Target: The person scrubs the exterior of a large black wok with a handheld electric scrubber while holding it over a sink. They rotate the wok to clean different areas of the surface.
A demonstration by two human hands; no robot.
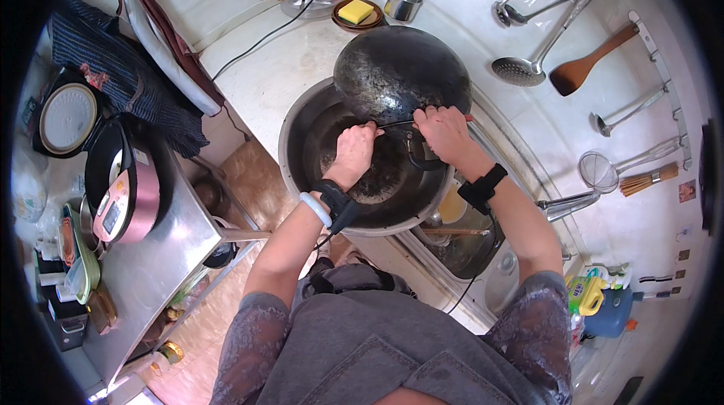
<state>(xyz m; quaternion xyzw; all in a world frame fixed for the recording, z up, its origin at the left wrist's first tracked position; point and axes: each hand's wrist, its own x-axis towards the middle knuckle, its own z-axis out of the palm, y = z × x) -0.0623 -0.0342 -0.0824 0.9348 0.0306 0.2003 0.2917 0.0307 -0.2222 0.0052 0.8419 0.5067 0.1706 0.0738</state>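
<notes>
A wok (401, 71) stands tilted with its blackened, patchy underside facing me, over a large metal basin (289, 162). A looped wok handle (423, 163) points toward me below my right hand. Both hands grip a thin metal tool (396, 123) lying across the near part of the wok's underside. My left hand (356, 147) pinches its left end. My right hand (444, 130) closes around the other end, where a bit of red shows. The tool's exact kind is hidden by my fingers. Dark residue and what looks like murky water lie in the basin.
The basin overlaps the sink (461, 252), which holds a pale bowl (452, 204) and chopsticks (452, 232). Behind the wok are a yellow sponge (355, 11) and a metal cup (403, 3). Utensils, including a wooden spatula (594, 60), hang at right. A pink rice cooker (129, 201) stands left.
</notes>
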